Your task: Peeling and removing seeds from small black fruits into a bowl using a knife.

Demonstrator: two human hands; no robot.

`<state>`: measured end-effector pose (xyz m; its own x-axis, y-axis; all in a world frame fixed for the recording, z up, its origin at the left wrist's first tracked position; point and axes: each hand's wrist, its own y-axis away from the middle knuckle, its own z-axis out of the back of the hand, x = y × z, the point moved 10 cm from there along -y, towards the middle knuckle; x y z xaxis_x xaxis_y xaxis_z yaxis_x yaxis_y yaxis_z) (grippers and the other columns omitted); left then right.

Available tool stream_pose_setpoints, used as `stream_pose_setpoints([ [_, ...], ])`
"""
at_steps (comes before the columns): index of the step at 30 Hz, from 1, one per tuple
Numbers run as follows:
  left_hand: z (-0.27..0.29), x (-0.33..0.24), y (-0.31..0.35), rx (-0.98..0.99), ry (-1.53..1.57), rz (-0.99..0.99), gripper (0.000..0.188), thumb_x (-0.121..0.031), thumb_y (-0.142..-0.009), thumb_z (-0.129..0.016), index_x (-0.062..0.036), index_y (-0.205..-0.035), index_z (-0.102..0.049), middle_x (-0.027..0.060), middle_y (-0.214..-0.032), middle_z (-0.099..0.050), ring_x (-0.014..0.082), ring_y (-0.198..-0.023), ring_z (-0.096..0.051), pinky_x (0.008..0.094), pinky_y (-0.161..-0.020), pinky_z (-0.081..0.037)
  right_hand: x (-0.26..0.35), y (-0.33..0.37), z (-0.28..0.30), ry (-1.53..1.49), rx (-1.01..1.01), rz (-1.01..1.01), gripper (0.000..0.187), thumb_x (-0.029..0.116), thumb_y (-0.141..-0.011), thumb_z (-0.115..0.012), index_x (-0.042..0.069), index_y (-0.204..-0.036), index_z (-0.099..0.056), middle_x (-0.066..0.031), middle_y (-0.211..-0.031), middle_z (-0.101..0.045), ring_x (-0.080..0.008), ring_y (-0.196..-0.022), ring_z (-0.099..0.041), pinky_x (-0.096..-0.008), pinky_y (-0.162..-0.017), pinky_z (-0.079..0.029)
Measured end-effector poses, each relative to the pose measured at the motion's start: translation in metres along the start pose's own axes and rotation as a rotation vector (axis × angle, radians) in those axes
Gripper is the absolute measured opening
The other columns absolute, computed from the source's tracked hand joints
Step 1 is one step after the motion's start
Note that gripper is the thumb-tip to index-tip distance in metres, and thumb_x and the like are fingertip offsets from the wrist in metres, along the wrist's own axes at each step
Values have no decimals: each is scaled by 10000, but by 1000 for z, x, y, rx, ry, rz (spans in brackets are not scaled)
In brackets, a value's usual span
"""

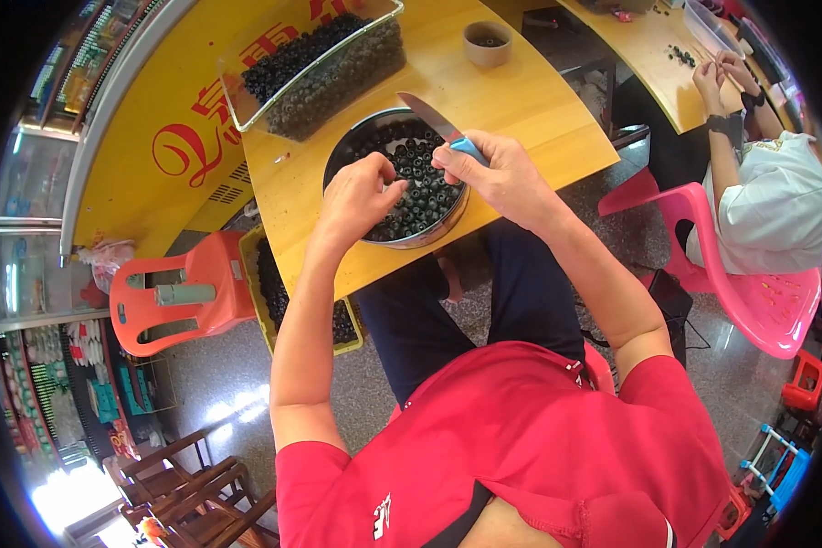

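Note:
My right hand [505,176] grips a knife [434,117] by its blue handle. The blade tilts up and to the left over the far rim of a round metal bowl [409,241]. Inside the bowl lie many small, dark, rounded pieces [417,194], a few with pale spots. My left hand [361,198] is over the bowl's left side, its fingers curled in toward the pieces. Whatever its fingertips may hold is hidden. The bowl rests at the near edge of a yellow wooden table [521,119].
A clear plastic bin [315,78] of similar dark pieces stands beyond the bowl, and a beige cup [488,44] sits farther right. Below the table's left side is a yellow crate [347,345] beside an orange chair [178,297]. At right, another person [763,196] works by a pink chair [749,274].

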<state>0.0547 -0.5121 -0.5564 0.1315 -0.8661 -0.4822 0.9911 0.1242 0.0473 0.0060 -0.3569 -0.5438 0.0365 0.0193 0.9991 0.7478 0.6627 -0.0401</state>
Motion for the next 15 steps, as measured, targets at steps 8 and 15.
stream_pose_setpoints([
  [8,42,-46,33,-164,386,-126,162,-86,-800,-726,-19,-879,-601,-59,-633,-433,36,-590,-382,212,-525,-331,8,-9,-25,185,81,-2,248,211,-919,-642,-28,-982,-650,-20,-809,-645,-62,-775,-565,-238,-692,-467],
  [15,31,-32,45,-390,831,-96,107,-67,-853,-692,-20,-900,-608,-70,-709,-473,37,-641,-403,208,-556,-351,1,-8,-40,-451,178,-133,207,176,-916,-644,17,-1046,-667,37,-714,-581,-24,-599,-466,-180,-536,-368],
])
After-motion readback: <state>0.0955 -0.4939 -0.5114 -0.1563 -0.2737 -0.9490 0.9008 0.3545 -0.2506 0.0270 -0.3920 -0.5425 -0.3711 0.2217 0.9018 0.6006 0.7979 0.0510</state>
